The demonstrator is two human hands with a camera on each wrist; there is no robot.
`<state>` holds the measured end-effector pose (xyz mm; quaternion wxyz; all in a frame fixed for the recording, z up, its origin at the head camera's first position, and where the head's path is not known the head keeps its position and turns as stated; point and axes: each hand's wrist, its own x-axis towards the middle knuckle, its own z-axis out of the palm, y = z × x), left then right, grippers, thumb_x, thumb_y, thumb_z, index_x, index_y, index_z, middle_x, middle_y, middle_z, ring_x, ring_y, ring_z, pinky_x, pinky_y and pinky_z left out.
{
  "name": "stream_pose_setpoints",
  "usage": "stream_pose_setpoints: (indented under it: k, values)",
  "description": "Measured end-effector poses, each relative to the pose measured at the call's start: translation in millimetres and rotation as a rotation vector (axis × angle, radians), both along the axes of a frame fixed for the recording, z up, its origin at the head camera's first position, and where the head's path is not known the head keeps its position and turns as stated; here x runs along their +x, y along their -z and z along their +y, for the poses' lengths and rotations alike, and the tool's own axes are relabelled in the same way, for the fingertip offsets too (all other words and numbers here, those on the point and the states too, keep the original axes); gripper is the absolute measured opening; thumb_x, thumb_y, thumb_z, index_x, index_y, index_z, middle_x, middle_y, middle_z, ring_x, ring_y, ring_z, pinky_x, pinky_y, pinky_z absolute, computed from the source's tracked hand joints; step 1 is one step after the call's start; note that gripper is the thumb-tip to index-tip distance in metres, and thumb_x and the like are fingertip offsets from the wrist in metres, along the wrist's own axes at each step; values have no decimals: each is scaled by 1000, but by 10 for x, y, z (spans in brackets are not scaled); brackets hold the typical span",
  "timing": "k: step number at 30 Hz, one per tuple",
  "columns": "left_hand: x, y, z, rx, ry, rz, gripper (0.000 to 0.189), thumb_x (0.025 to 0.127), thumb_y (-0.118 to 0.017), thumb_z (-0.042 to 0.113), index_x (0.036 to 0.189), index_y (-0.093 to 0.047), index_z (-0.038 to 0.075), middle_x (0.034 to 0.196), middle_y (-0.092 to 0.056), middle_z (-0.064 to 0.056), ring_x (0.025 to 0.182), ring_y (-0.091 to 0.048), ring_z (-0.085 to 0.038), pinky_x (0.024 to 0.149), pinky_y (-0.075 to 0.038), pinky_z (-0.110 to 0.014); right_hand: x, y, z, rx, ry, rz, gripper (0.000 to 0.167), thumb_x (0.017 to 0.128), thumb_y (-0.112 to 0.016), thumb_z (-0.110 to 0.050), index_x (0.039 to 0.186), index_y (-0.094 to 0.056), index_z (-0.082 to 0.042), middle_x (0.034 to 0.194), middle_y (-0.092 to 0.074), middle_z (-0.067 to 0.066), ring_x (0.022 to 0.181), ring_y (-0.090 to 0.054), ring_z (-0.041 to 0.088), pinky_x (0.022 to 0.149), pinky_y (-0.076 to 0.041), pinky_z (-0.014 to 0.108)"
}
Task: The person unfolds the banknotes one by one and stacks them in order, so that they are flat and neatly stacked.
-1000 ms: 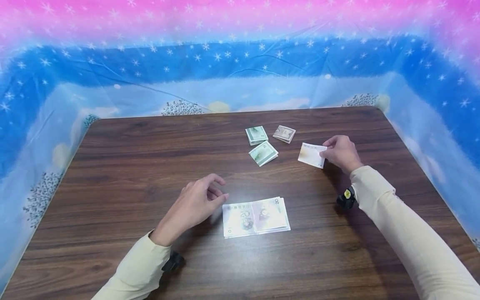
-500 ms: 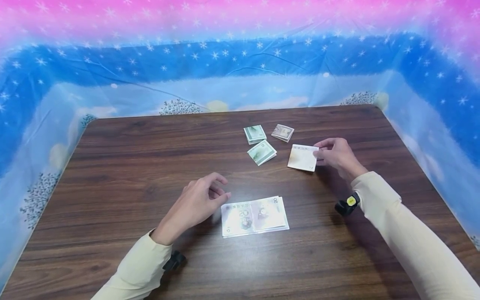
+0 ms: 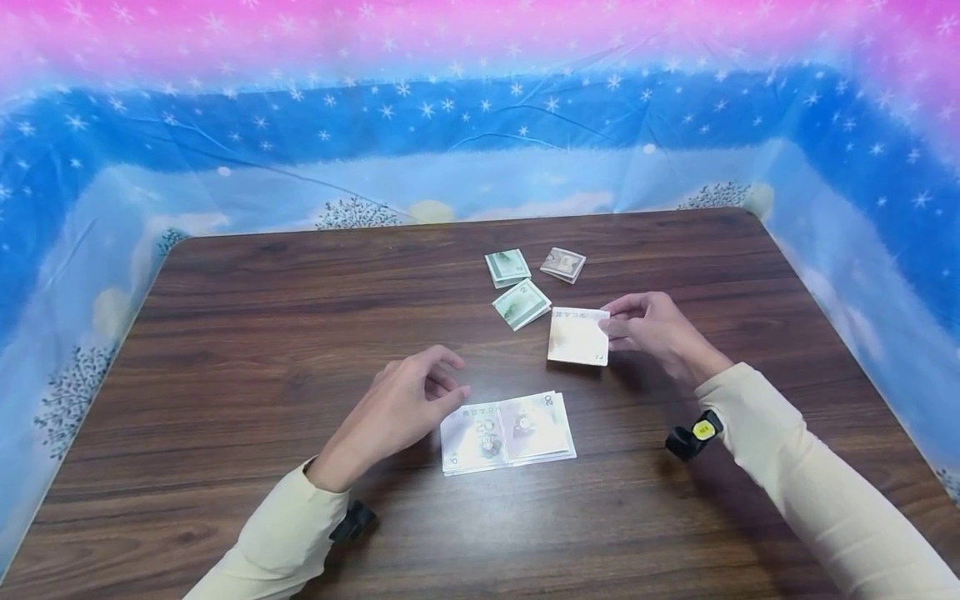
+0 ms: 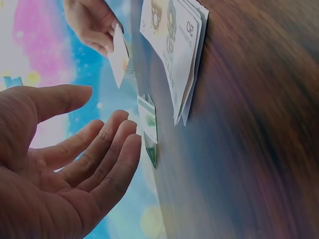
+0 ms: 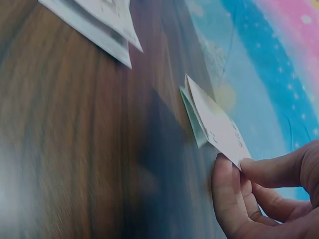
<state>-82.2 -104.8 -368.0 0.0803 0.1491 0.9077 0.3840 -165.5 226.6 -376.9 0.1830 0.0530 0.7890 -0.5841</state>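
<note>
My right hand (image 3: pixel 660 333) pinches a pale folded banknote (image 3: pixel 577 337) by its right edge, between thumb and fingers. In the right wrist view the banknote (image 5: pixel 217 122) is held up over the wood, with its shadow below. My left hand (image 3: pixel 397 400) holds nothing, its fingers loosely bent. The left wrist view shows that hand (image 4: pixel 75 159) with thumb and fingers apart. Just right of its fingertips lies a stack of opened-out banknotes (image 3: pixel 536 425) with a crease across the middle, a 20 printed on the top one.
Two folded green banknotes (image 3: pixel 507 265) lie close together behind the stack. Beside them is a folded brownish banknote (image 3: pixel 564 264). All rest on a dark wooden table (image 3: pixel 300 308), and a blue and pink snowflake cloth (image 3: pixel 450 100) hangs around its back and sides.
My right hand has moved left and nearer with the pinched banknote, towards the stack. My left hand stays almost still, and the notes on the table lie as before.
</note>
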Motion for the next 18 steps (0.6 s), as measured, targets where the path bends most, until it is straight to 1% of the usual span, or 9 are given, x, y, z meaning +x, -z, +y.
stream_pose_setpoints:
  k: [5,10,14,18]
  values:
    - [6,-16,42,13,10,16,27,92,-74,19,116,-68,7,89,-71,3,82,-67,-9,80,-56,-35,72,-9,-168,14,-75,3,35,97,-62,-1,126,-54,17,112,-62,21,86,-66,14,84,-59,31]
    - [20,-53,114,29,18,31,26,92,-75,18,114,-70,6,91,-72,3,83,-67,-9,80,-57,-35,120,7,-349,3,-126,-11,29,97,-62,0,122,-57,14,106,-64,18,85,-67,17,81,-60,33]
    - [21,-53,179,65,33,38,22,93,-74,17,112,-72,6,96,-73,3,86,-67,-8,81,-57,-34,151,33,-492,-67,-147,-20,28,96,-61,4,120,-55,16,102,-66,18,83,-68,18,80,-60,37]
    - [17,-59,237,95,53,46,19,93,-74,17,109,-74,7,100,-74,2,91,-69,-9,85,-57,-34,195,48,-629,-126,-176,-27,27,95,-60,6,119,-54,17,104,-68,21,85,-68,19,81,-60,41]
